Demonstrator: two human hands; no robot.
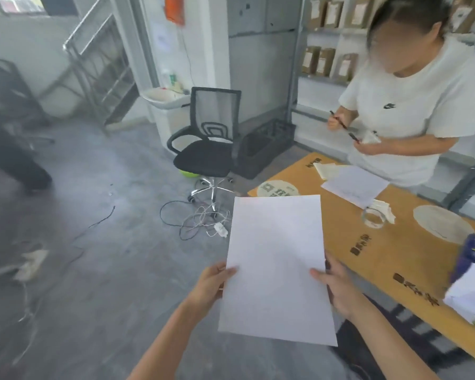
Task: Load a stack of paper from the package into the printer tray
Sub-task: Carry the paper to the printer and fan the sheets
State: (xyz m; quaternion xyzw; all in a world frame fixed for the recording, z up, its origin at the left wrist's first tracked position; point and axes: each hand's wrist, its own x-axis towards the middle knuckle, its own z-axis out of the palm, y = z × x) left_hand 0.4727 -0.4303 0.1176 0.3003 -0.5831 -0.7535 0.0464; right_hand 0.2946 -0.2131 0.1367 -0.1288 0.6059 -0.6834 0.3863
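Note:
I hold a white stack of paper (pixel 276 267) flat in front of me, above the grey floor, beside the table's left edge. My left hand (pixel 213 282) grips its left edge, thumb on top. On the right edge sits my right hand (pixel 337 286), thumb over the sheet and fingers under it. The blue paper package (pixel 473 256) lies open at the right edge of the orange table (pixel 368 250), with white sheets (pixel 470 294) spilling out of it. No printer or printer tray is in view.
A person in a white T-shirt (pixel 412 111) stands behind the table with a pen. Loose papers (pixel 354 185) and a tape roll (pixel 373 218) lie on the table. A black office chair (pixel 209 141), tangled cables (pixel 200 220) and a black crate (pixel 263 146) occupy the floor ahead.

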